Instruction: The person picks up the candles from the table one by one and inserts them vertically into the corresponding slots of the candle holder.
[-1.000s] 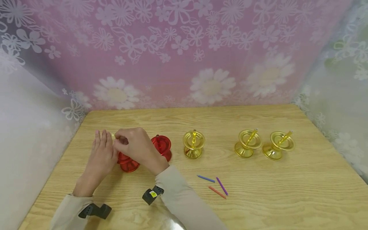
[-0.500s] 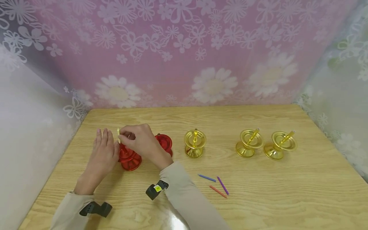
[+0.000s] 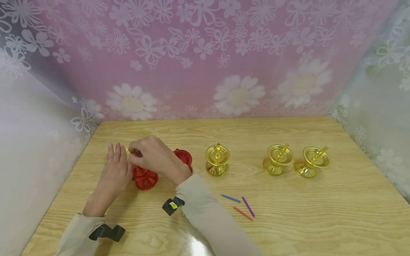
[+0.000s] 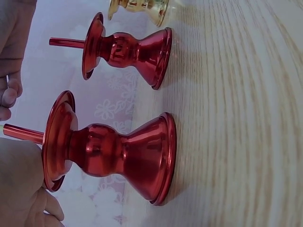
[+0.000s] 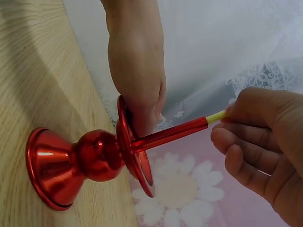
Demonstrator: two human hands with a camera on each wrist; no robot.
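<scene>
A shiny red candlestick (image 3: 145, 180) stands upright at the table's left, with a dish and a thin tube on top. My left hand (image 3: 113, 170) rests against its dish, fingers straight in the head view; how the thumb lies is partly hidden. My right hand (image 3: 152, 154) pinches a thin yellow candle (image 5: 217, 117) between thumb and forefinger. In the right wrist view the candle's lower end meets the tube's mouth; I cannot tell how deep it sits. Just right of it stands a second red candlestick (image 4: 125, 49), partly covered by the right hand in the head view.
Three gold candlesticks stand farther right: one near the middle (image 3: 217, 160) and a pair (image 3: 274, 160) (image 3: 309, 163). Blue (image 3: 230, 198), purple (image 3: 248, 207) and orange (image 3: 243, 213) candles lie in front. A flowered curtain (image 3: 192, 71) hangs behind the wooden table (image 3: 288, 220).
Half a second ago the right hand was slightly to the right, with the yellow candle showing upright above the tube. Now it is back left and the candle leans. The left hand stays put.
</scene>
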